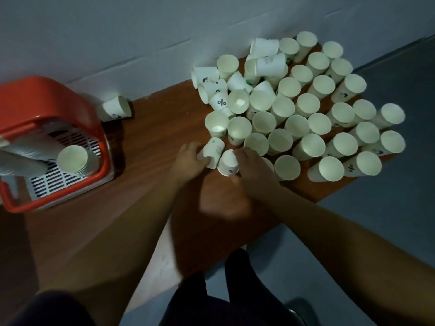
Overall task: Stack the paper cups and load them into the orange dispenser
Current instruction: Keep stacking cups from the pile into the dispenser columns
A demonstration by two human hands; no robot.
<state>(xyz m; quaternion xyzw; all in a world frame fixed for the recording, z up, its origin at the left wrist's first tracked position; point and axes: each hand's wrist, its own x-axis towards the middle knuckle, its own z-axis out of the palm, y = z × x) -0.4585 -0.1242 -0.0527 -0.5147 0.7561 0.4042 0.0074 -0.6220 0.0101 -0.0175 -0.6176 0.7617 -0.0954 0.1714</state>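
Presently both hands work at the near edge of the cup cluster on the wooden bench [150, 137]. The left grip [188, 158] is curled round a tipped cup [213, 151] that leans with its base towards the cluster. The right grip [253, 170] is curled over a second cup [227, 164], fingers across its upper side. The two cups touch.

The loose cups [306, 118] fill the right part of the bench, most of them upright with mouths up and packed close together. At the far left of that group a few fallen cups [211, 85] lie on their sides, one bearing a percent mark. A single stray cup [117, 108] lies on its side by the wall, just beside the orange dispenser [58, 95].

The dispenser stands at the left end of the bench, well apart from the cluster. Stacked cups [73, 158] lie inside it over a white slotted grille [54, 182]. The picture is dim and slightly blurred.
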